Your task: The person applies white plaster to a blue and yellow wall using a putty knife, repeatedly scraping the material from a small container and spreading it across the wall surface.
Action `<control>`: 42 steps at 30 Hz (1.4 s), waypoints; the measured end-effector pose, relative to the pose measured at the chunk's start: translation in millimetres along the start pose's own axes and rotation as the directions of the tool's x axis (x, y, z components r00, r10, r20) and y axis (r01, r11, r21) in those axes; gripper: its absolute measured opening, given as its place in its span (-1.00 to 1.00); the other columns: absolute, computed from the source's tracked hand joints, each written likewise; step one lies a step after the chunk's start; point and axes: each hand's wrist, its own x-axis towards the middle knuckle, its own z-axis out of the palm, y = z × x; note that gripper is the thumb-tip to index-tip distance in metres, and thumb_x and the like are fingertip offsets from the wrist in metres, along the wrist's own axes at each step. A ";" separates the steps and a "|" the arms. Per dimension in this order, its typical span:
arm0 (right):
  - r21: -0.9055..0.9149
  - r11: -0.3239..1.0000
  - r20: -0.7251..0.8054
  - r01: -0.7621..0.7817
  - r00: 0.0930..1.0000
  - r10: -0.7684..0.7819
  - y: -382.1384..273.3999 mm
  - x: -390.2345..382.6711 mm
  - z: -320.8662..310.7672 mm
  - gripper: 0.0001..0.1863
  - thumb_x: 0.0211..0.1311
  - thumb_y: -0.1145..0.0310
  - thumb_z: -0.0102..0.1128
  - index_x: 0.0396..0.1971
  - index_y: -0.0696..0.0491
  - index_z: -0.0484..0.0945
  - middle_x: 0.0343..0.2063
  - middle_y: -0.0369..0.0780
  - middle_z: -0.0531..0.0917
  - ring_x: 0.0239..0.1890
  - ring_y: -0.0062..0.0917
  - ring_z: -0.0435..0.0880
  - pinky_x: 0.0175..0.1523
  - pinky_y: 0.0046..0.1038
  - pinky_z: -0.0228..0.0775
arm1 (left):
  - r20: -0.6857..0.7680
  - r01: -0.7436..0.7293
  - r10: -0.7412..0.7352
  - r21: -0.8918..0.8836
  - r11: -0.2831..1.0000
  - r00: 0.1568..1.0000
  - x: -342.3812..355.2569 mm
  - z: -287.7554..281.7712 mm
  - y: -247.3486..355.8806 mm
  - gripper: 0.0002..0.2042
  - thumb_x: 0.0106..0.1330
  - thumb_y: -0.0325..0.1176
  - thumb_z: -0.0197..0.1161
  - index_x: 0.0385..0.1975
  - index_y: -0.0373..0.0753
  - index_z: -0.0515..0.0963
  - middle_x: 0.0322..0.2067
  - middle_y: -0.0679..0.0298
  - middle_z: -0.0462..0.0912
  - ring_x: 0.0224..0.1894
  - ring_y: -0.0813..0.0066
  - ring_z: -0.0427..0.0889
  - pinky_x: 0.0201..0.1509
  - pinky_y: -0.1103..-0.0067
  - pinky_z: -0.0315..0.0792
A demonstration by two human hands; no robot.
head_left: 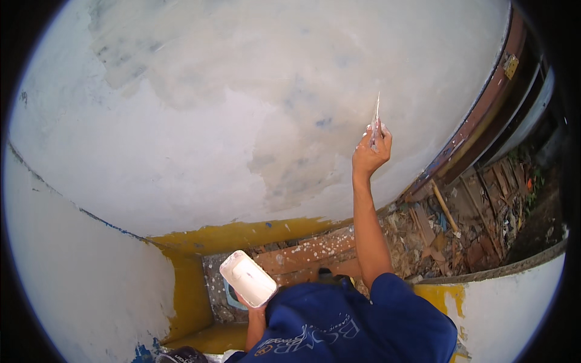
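My right hand (370, 151) is raised against the white wall (200, 121), gripping a thin putty knife (376, 118) whose blade points upward along the plaster. My left hand (249, 300) is low, mostly hidden under a flat rectangular white tray (248, 278) that it holds, coated with white filler. My blue sleeve (357, 320) fills the lower edge. Grey and bluish patches mark the wall around the blade.
A yellow band (242, 235) runs along the wall's base. Paint-spattered wooden planks (308, 251) lie below. A brown door frame (484, 109) stands at the right, with scrap wood and debris (466, 224) on the floor beside it. Another white wall (78, 272) stands at the left.
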 end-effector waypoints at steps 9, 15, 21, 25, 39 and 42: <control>0.340 0.872 0.473 0.351 0.738 -0.481 -32.1 -101.1 -13.0 -0.47 -0.31 0.71 0.15 -0.17 0.08 0.66 -0.27 -0.14 0.58 -0.19 -0.19 0.54 -0.04 -0.26 0.36 | -0.051 -0.072 0.075 0.070 0.995 0.996 -1.9 8.1 -0.8 -0.38 0.25 0.14 -0.05 0.19 -0.17 0.32 0.08 0.02 0.47 0.06 0.00 0.50 0.11 0.07 0.40; -0.008 0.931 0.251 0.365 0.902 -0.352 16.8 -93.2 16.3 -0.40 -0.30 0.70 0.11 -0.08 0.06 0.63 -0.13 -0.14 0.53 0.00 -0.18 0.44 0.14 -0.25 0.25 | 0.013 -0.041 0.040 0.035 0.999 0.999 0.5 6.1 1.2 -0.43 0.31 0.11 -0.06 0.23 -0.08 0.29 0.12 0.19 0.46 0.10 0.08 0.49 0.17 0.11 0.39; 0.139 0.932 0.455 0.335 0.814 -0.360 21.8 -151.8 -23.8 -0.38 -0.34 0.73 0.12 -0.09 0.06 0.63 -0.16 -0.14 0.54 -0.03 -0.18 0.46 0.15 -0.22 0.25 | 0.001 -0.018 0.018 0.063 0.998 1.000 -2.6 9.1 8.2 -0.44 0.31 0.11 -0.06 0.22 -0.07 0.31 0.11 0.21 0.47 0.10 0.11 0.49 0.16 0.12 0.40; 0.103 0.960 0.331 0.259 0.902 -0.279 35.0 -118.3 -61.6 -0.43 -0.25 0.75 0.18 -0.11 0.01 0.65 -0.25 -0.17 0.56 -0.15 -0.24 0.51 -0.01 -0.27 0.37 | -0.001 -0.019 0.019 0.075 0.997 1.000 -7.4 8.9 10.6 -0.45 0.32 0.11 -0.07 0.21 -0.07 0.32 0.11 0.22 0.48 0.10 0.12 0.50 0.16 0.12 0.40; 0.054 0.959 0.594 0.278 0.763 -0.254 50.9 -145.6 -52.3 -0.38 -0.33 0.73 0.03 -0.10 0.03 0.64 -0.17 -0.12 0.56 -0.05 -0.17 0.48 0.12 -0.27 0.31 | -0.057 -0.039 0.041 0.039 0.998 0.998 -1.3 -4.0 5.9 -0.36 0.26 0.18 -0.09 0.19 -0.16 0.31 0.09 0.02 0.45 0.08 -0.02 0.47 0.13 0.06 0.38; 0.068 0.952 0.554 0.300 0.782 -0.286 59.7 -152.6 -59.3 -0.40 -0.32 0.73 0.07 -0.11 0.03 0.64 -0.18 -0.13 0.57 -0.05 -0.19 0.48 0.11 -0.26 0.31 | -0.006 0.001 -0.001 0.042 0.999 1.000 -1.8 10.0 4.5 -0.38 0.26 0.17 -0.08 0.19 -0.15 0.32 0.08 0.05 0.47 0.08 0.00 0.48 0.12 0.05 0.38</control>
